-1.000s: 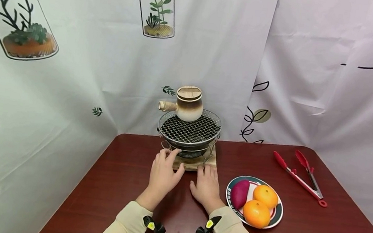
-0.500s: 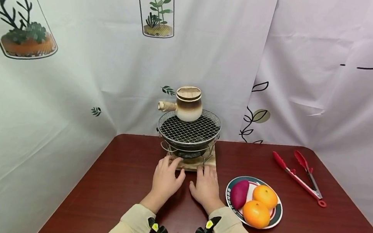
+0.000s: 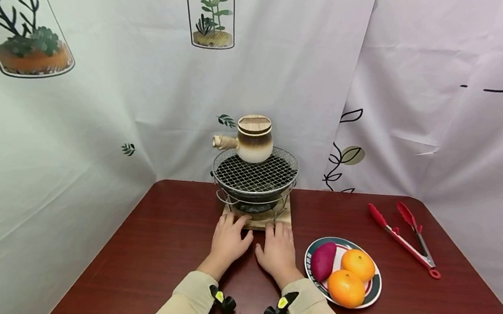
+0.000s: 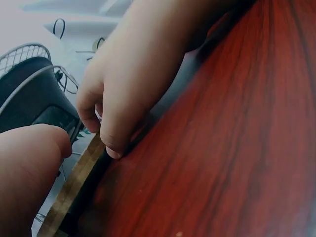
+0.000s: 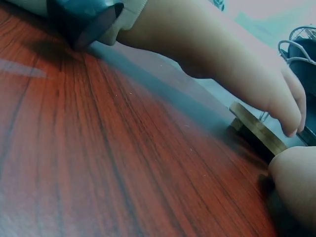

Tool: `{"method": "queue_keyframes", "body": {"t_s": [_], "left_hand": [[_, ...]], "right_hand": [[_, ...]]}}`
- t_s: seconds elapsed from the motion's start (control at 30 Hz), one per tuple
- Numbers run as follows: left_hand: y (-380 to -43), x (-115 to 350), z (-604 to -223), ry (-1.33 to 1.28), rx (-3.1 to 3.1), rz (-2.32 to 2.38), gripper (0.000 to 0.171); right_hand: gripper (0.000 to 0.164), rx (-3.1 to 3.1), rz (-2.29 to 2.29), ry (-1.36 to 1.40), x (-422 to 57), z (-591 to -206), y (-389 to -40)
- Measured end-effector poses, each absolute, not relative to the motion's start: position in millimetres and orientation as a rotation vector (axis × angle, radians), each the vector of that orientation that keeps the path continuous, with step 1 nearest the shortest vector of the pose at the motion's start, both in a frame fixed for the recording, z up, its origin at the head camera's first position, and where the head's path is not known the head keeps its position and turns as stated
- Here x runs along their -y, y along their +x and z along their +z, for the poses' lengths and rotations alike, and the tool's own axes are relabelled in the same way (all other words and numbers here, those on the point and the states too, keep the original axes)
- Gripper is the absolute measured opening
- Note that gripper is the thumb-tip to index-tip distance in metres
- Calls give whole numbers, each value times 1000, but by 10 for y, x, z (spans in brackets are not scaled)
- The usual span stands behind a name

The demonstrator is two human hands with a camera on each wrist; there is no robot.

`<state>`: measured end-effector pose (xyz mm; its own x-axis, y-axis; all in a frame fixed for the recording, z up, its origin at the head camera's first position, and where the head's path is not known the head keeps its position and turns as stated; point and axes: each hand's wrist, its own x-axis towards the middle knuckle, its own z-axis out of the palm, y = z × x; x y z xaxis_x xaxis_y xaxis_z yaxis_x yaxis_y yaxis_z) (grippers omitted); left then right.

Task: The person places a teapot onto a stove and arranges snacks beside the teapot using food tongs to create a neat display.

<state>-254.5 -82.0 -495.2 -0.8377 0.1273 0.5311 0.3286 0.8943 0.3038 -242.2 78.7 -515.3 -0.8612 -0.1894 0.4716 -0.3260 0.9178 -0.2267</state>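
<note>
In the head view, a wooden board (image 3: 288, 215) lies at the back middle of the table under a round black grill with a wire grate (image 3: 249, 175). On the grate stands a pot (image 3: 254, 144) with a wooden lid and side handle. The left hand (image 3: 228, 240) has its fingertips at the board's front edge; the right wrist view shows its fingers bent down over the board, contact unclear. Beside it, the right hand (image 3: 279, 249) lays its fingers on the front edge, thumb out to the left. Neither hand appears to grip anything.
Right of the right hand sits a plate (image 3: 374, 292) with two oranges (image 3: 348, 288) and a purple, sweet-potato-like item (image 3: 323, 261). Red-tipped tongs (image 3: 410, 248) lie spread farther right. A white printed curtain (image 3: 289, 78) hangs behind the dark red table (image 3: 166, 235).
The left hand has come down from beside the grill and moved right and nearer, to the board's front edge. The right hand has stayed in place.
</note>
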Motion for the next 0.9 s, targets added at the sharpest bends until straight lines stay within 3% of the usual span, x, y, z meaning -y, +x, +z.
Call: {"method": "queue_keyframes", "body": {"t_s": [0.9], "left_hand": [[-2555, 873, -5108, -466, 2582, -340, 41]], "right_hand": [[63, 2644, 420, 374, -794, -5130, -2397]]}}
